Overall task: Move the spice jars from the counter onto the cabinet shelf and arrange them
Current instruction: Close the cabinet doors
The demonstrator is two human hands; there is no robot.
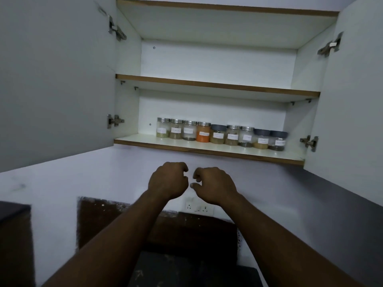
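Several labelled spice jars stand in one row along the back of the lower cabinet shelf [145, 142]. The row runs from a steel-lidded jar [163, 127] at the left, past an orange-filled jar [203, 132], to a grey-lidded jar [278, 140] at the right. Below the shelf, in front of the white wall, my left hand [169, 181] and my right hand [215, 184] hover side by side, fingers curled in, holding nothing. Neither hand touches a jar.
Both cabinet doors stand wide open, the left door [56, 79] and the right door [352, 100]. The upper shelf [217, 85] holds nothing visible. A wall socket plate [200, 208] sits below my hands. The dark counter [186, 270] lies at the bottom.
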